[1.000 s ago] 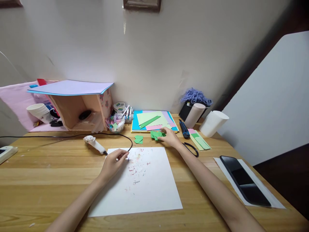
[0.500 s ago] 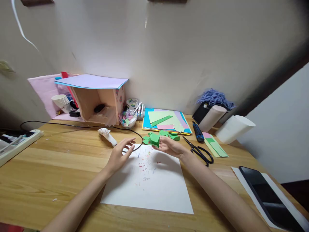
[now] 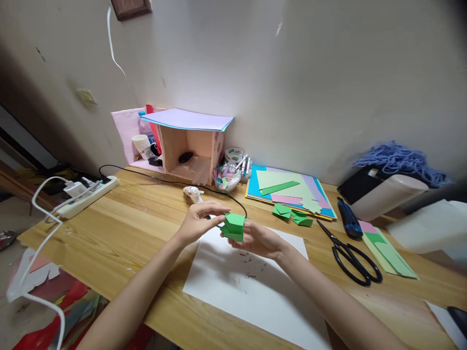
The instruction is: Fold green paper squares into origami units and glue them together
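Observation:
My right hand (image 3: 260, 240) is closed on a folded green paper piece (image 3: 235, 224) and holds it above the white sheet (image 3: 226, 279), its fingers under and behind the paper. My left hand (image 3: 200, 223) meets the same piece at its left edge, thumb and forefinger closed on it; the exact contact is partly hidden. Small coloured marks dot the white sheet below. Two more folded green pieces (image 3: 282, 211) lie on the table beyond my right hand. Just behind my left hand rests a white glue gun (image 3: 193, 193), partly covered by it.
Black scissors (image 3: 350, 257) and a blue utility knife (image 3: 349, 218) lie to the right. Behind stand a cardboard box (image 3: 189, 150), a bowl of scraps (image 3: 228, 180) and a stack of coloured paper (image 3: 292, 189). A black cord (image 3: 164, 181) crosses the table; a power strip (image 3: 89, 197) sits left.
My left hand has come in from apart and now touches the green piece. My right hand has brought the piece up nearer to me. The view has turned left.

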Demonstrator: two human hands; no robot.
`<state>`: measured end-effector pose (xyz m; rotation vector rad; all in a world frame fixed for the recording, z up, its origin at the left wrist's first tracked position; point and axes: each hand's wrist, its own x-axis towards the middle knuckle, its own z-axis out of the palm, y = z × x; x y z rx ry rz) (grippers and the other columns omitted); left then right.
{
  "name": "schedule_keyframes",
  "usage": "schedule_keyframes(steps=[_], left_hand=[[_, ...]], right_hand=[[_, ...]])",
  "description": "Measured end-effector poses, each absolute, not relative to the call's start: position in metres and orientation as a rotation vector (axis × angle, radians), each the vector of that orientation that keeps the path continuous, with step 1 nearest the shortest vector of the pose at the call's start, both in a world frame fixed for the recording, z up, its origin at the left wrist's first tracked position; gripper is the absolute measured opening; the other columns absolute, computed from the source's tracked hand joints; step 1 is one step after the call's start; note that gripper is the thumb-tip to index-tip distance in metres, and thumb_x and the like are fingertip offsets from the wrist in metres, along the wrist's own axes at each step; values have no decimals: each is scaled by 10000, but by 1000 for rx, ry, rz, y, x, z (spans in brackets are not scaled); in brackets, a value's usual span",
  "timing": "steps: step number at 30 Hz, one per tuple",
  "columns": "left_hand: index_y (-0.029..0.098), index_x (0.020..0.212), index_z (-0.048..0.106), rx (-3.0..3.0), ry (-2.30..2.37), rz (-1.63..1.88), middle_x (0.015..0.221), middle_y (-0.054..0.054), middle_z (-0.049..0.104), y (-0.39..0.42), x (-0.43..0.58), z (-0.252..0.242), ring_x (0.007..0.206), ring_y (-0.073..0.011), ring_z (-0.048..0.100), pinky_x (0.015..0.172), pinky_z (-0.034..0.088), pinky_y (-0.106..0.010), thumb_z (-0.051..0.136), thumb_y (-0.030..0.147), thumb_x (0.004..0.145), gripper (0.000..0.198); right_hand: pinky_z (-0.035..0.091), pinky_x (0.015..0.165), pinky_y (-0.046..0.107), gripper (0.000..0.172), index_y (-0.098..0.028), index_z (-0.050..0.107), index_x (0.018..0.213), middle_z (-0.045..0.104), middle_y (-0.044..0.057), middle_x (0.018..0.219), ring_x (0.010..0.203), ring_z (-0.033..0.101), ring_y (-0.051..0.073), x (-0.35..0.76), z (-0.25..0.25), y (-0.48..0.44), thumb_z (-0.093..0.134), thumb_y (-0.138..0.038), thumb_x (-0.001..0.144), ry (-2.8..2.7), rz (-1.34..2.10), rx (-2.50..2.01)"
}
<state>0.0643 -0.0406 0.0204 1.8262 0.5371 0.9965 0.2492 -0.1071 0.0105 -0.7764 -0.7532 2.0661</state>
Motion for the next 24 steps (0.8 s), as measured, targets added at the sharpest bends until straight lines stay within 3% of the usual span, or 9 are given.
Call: schedule_keyframes(steps=[11,14,17,20,24], left_hand=[[136,774,686,1610,731,1083,760,-56,687,-37,67,17,710,-161,628,634,522,-253,663,337,704,215],[136,764,683,1537,785,1078,754,-49,694,-36,72,11,700,-159,632,626,519,-247,678,344,684,223],[123,743,679,1500,836,1066,688,-40,677,-38,76,9,616,-137,607,553,501,-230,692,345,665,235],[120,712,673,1457,873,1058,637,-24,654,-40,80,8,555,-115,572,502,479,-217,711,336,638,231],[126,692,670,1418,877,1036,633,-18,653,-41,84,4,556,-115,566,511,476,-223,730,333,610,230]], right_hand=[[461,797,278,334,-191,613,1028,653,78,974,836,599,150,240,-2,-94,512,-428,815,-836,1927,-840],[441,706,234,288,-206,624,1016,639,52,955,781,568,126,241,-6,-95,603,-356,770,-921,1803,-833],[377,614,211,242,-183,652,923,608,19,808,646,492,88,240,-8,-100,674,-299,713,-1051,1785,-821],[332,585,216,224,-165,656,829,543,-9,685,594,426,82,236,-10,-102,686,-340,693,-1152,1774,-838],[312,567,223,259,-154,652,774,541,-8,680,591,424,89,239,-13,-101,682,-391,676,-1251,1713,-937]])
